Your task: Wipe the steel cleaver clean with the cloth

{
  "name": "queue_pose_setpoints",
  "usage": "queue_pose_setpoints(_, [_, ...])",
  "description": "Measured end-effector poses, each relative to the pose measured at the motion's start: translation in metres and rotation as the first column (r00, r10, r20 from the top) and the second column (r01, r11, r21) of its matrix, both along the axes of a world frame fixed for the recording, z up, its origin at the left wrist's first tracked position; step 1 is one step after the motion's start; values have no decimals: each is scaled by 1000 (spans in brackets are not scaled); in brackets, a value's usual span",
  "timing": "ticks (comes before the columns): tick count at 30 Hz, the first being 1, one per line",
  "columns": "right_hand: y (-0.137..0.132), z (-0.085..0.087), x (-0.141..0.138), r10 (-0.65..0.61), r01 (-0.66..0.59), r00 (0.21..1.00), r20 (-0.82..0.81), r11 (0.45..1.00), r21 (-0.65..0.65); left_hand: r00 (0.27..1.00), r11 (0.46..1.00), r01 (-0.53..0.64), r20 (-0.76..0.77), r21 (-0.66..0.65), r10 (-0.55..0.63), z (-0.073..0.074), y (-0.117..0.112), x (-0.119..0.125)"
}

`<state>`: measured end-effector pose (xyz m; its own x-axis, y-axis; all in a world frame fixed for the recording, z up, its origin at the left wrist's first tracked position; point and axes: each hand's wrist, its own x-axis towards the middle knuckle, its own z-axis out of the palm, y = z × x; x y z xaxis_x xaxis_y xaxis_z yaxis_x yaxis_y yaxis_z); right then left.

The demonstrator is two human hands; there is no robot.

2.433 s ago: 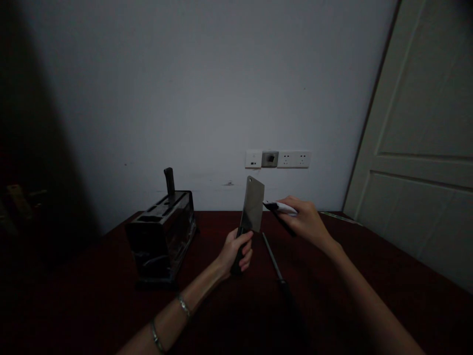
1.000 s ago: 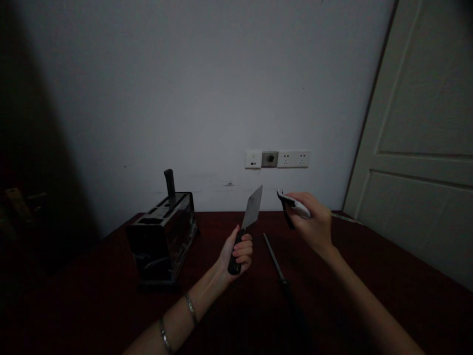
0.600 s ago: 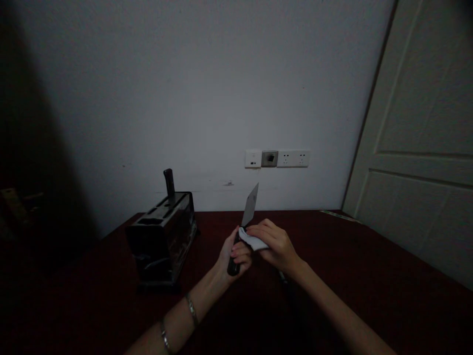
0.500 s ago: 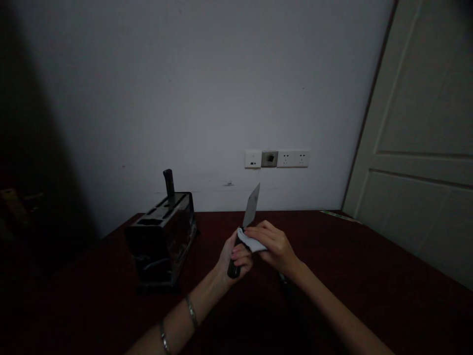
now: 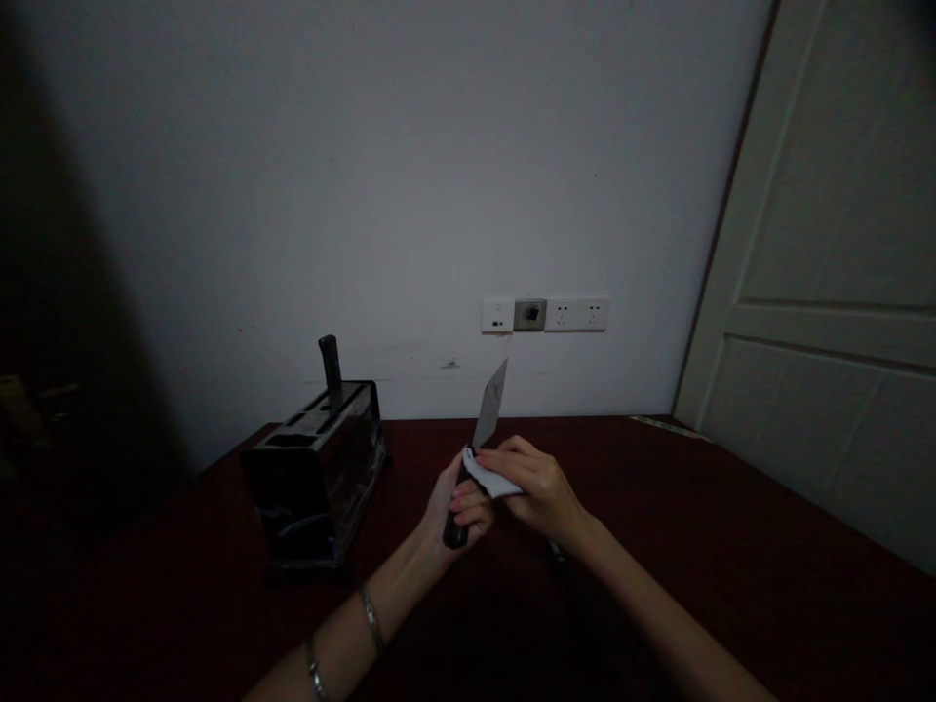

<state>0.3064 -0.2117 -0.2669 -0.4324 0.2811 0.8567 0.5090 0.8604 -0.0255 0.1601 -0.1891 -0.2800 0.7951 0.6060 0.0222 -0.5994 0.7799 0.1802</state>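
Note:
My left hand (image 5: 457,507) is closed round the black handle of a cleaver (image 5: 489,402), whose broad steel blade points up and away, seen almost edge-on. My right hand (image 5: 532,485) pinches a white cloth (image 5: 488,477) against the base of the blade, just above my left fingers. Both hands hover over the dark red table (image 5: 731,546). A sharpening steel lies on the table under my right wrist, mostly hidden by my arm.
A dark knife block (image 5: 314,478) stands at the left of the table with one black knife handle (image 5: 331,366) sticking up. The white wall behind carries a row of sockets (image 5: 545,315). A pale door (image 5: 840,292) fills the right side.
My right hand, held off to the right of the blade a second ago, came down with the cloth to the blade's base. The cleaver turned from broadside to nearly edge-on.

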Motion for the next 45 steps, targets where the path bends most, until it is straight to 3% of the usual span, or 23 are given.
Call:
queue_pose_setpoints(6, [1,-1,4,-26,14,988,-151,997,-78,998,997,27,-60,69,-23,11,-1,-2])
queue_pose_setpoints(9, [7,-5,8,-167,64,910,-380,961,-270,996,986,70,-73,149,-60,12,0,-3])
queue_pose_setpoints(11, [14,-8,9,-335,39,769,-545,875,-483,994,978,97,-76,187,-84,11,1,-4])
queue_pose_setpoints(13, [21,-12,8,-471,-105,601,-645,754,-648,993,973,101,-74,207,-88,7,3,-4])
queue_pose_setpoints(15, [27,-17,7,-537,-284,495,-684,644,-711,994,971,100,-65,219,-87,3,4,-3])
queue_pose_setpoints(19, [32,-26,2,-575,-489,411,-708,516,-703,994,962,113,-35,248,-107,-4,6,-1])
queue_pose_setpoints(23, [31,-28,-1,-591,-550,401,-700,456,-700,995,952,83,-72,294,-64,-8,8,0])
queue_pose_setpoints(27, [28,-18,6,-598,-544,358,-717,491,-680,972,908,53,-229,415,48,-4,12,2])
queue_pose_setpoints(29, [28,-11,17,-610,-523,310,-729,531,-666,919,862,49,-361,505,159,0,12,3])
queue_pose_setpoints(32, [28,-2,41,-633,-436,200,-748,626,-647,772,765,55,-513,641,374,7,12,2])
queue_pose_setpoints(35, [30,3,63,-629,-297,85,-773,724,-622,605,657,120,-579,745,546,12,12,-1])
queue_pose_setpoints(37, [31,5,72,-608,-236,49,-792,764,-601,499,606,174,-600,776,625,13,12,-3])
queue_pose_setpoints(41, [30,11,75,-580,-135,102,-808,797,-589,363,565,242,-614,789,701,14,13,-3])
queue_pose_setpoints(45, [23,22,67,-574,-2,189,-796,811,-585,341,508,310,-593,804,730,9,14,1])
